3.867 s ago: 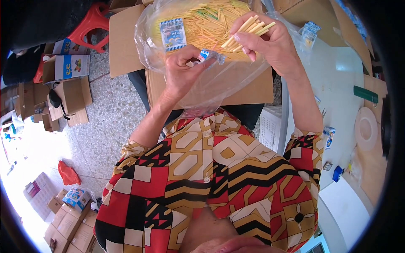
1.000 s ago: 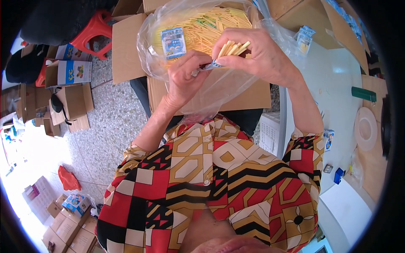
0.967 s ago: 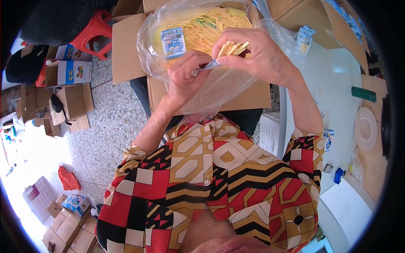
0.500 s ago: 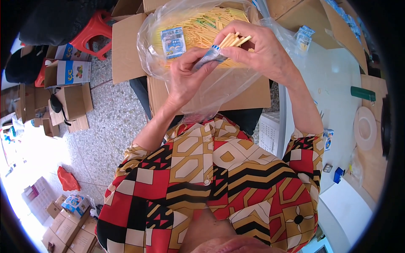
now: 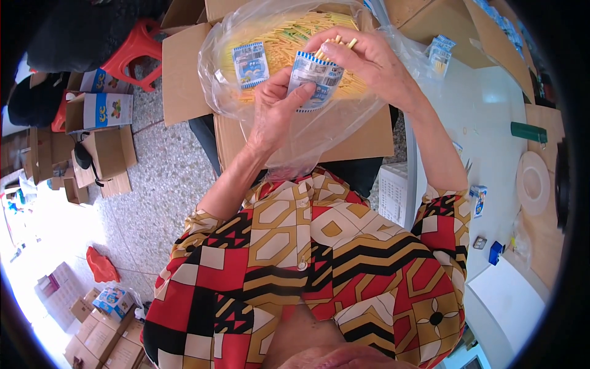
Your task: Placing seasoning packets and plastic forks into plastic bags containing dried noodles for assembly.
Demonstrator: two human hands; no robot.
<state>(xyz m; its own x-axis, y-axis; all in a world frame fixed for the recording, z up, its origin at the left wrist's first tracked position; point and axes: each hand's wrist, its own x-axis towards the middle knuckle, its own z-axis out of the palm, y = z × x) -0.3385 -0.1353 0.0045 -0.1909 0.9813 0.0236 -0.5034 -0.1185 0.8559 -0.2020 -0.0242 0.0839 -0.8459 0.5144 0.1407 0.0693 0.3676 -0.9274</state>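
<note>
My left hand (image 5: 278,104) grips a blue and white snack packet (image 5: 312,83) by its left side, thumb across the front. At the packet's top edge, my right hand (image 5: 369,61) is closed round a small bunch of thin yellow sticks (image 5: 337,48). Their lower ends are at or inside the packet's mouth; the fingers partly hide this. Both hands are over a cardboard box (image 5: 239,132) lined with a clear plastic bag (image 5: 215,67). Many loose yellow sticks (image 5: 301,31) fill the bag. A second blue and white packet (image 5: 251,64) lies on them, left of my hands.
To the right stands a pale table (image 5: 491,117) with a stick-filled packet (image 5: 440,55), a green tool (image 5: 528,133) and a small blue object (image 5: 495,252). An open carton (image 5: 510,37) is at far right. A red stool (image 5: 132,52) and several cartons (image 5: 114,111) stand left.
The packet in my left hand has turned so its broad printed face shows. My right hand has moved slightly, and the sticks now reach lower, at the packet's mouth.
</note>
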